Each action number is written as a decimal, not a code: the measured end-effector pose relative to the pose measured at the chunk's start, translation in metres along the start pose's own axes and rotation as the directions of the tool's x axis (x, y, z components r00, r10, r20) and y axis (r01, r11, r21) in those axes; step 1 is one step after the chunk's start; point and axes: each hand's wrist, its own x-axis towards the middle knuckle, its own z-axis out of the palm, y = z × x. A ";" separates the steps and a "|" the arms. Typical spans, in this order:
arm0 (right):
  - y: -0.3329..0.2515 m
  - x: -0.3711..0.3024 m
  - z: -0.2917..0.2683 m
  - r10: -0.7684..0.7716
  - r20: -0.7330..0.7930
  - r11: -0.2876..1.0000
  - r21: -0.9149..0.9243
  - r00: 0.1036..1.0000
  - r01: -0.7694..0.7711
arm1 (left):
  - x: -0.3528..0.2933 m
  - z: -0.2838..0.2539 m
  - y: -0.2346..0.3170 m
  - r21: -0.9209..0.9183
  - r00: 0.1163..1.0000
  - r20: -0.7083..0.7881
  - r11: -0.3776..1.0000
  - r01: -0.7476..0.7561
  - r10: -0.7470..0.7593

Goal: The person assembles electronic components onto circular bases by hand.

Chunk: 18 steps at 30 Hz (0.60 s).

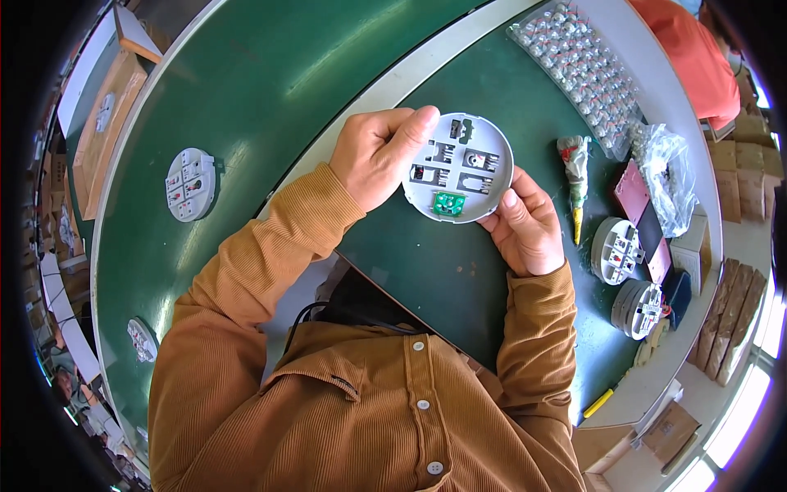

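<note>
Round grey housing, held above green table | We see green circuit board inside, interior uncovered; we judge assembly partial | Left hand grips left rim; right hand pinches lower-right rim

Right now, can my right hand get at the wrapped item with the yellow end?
Probably yes: only green tabletop shows between your right hand and the item, but that hand grips the round grey plastic housing, so it likely must let go.

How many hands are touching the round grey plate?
2. The left hand is at the upper left edge of the plate, and the right hand is at its lower right edge.
</note>
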 end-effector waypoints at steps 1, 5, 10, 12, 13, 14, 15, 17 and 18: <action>0.000 0.000 0.000 0.006 -0.006 1.000 0.003 1.000 -0.006 | 0.000 0.000 -0.001 0.006 1.000 -0.002 1.000 -0.002 0.002; 0.000 0.000 -0.001 0.020 -0.018 1.000 0.014 1.000 -0.019 | 0.000 0.001 -0.002 0.019 1.000 -0.010 1.000 -0.012 0.012; -0.001 0.000 -0.002 0.030 -0.021 0.999 0.028 0.999 -0.030 | 0.001 0.003 -0.001 0.018 1.000 -0.011 1.000 -0.017 0.017; -0.001 0.001 -0.001 0.033 -0.023 0.999 0.025 0.999 -0.032 | 0.002 0.001 0.002 0.015 1.000 -0.002 1.000 -0.011 0.011; -0.001 0.000 -0.001 0.035 -0.025 0.999 0.024 0.999 -0.034 | 0.001 0.001 0.002 0.013 1.000 0.002 1.000 -0.008 0.008; -0.002 0.001 -0.001 0.033 -0.022 0.999 0.019 0.999 -0.032 | 0.002 0.002 0.002 0.011 1.000 -0.001 1.000 -0.012 0.012; -0.002 0.001 -0.001 0.032 -0.019 0.999 0.025 0.999 -0.032 | 0.002 0.002 0.002 0.016 1.000 -0.003 1.000 -0.016 0.016; -0.001 0.001 -0.002 0.033 -0.013 0.999 0.038 0.999 -0.032 | 0.002 0.004 -0.001 0.026 1.000 -0.008 0.999 -0.019 0.020; -0.001 0.000 -0.003 0.033 -0.012 0.998 0.046 0.999 -0.033 | 0.002 0.004 -0.001 0.031 1.000 -0.010 0.999 -0.020 0.020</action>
